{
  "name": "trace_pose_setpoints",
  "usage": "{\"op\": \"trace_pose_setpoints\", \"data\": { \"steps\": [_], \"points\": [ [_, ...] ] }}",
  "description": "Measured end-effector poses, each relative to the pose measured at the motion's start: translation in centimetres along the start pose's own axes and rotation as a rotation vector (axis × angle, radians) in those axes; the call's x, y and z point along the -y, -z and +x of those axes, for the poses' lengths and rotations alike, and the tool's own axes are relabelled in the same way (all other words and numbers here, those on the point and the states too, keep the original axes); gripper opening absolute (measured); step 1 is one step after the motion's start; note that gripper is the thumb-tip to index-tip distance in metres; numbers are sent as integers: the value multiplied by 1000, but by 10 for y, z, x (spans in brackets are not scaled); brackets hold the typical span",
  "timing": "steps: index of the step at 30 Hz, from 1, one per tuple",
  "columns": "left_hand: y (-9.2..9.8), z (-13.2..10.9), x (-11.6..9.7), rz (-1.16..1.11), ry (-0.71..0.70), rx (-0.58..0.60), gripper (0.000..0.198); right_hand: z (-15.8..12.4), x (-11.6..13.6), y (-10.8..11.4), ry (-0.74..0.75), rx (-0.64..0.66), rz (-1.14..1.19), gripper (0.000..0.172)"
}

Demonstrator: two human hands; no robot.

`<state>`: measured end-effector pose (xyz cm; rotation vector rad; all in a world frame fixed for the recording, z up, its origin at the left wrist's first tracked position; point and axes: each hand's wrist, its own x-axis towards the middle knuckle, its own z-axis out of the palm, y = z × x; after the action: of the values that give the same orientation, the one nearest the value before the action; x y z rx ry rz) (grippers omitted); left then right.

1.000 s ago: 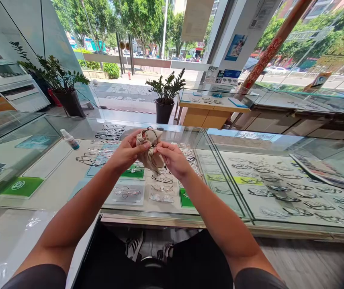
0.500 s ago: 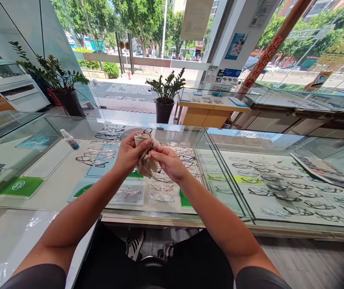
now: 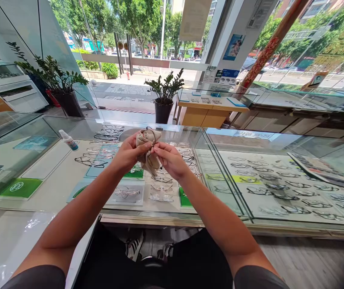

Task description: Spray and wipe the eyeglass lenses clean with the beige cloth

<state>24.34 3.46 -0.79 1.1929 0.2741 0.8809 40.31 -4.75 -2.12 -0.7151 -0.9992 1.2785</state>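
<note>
Left hand [image 3: 128, 152] pinches a beige cloth [image 3: 143, 139] against the dark-rimmed spectacles [image 3: 155, 135], apparently keeping bare skin off the lens. Right hand [image 3: 172, 159] pinches the spectacles near their middle, presumably to steady them. Spectacles are between both hands, above the glass-topped bench [image 3: 123, 219]. Spray bottle [image 3: 68, 140] is well apart, leftward.

**Beige among greens and blues**

The cloth [image 3: 143, 138] is coloured beige, and the held glasses [image 3: 154, 160] are rimmed in black. The green card [image 3: 24, 188] is marked with a white emblem [image 3: 16, 186]. The spray bottle [image 3: 68, 140] is coloured white above, blue below. The shoes [image 3: 134, 249] are striped in black and white.
</note>
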Motion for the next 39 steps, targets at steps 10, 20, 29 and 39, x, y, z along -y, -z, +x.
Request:
{"op": "trace_pose_setpoints", "data": {
  "steps": [10,20,29,39],
  "points": [
    [-4,-2,6,55,9,-25,43,0,-1,-1,-10,-6,19,38],
    [-11,-4,5,158,-134,-174,47,0,-9,1,-12,59,-117,38],
    [4,3,8,161,-99,-114,54,0,-1,0,16,36,-137,30],
    [2,0,-4,201,-107,31,47,2,0,3,-23,-11,-56,37]
  ]
}}
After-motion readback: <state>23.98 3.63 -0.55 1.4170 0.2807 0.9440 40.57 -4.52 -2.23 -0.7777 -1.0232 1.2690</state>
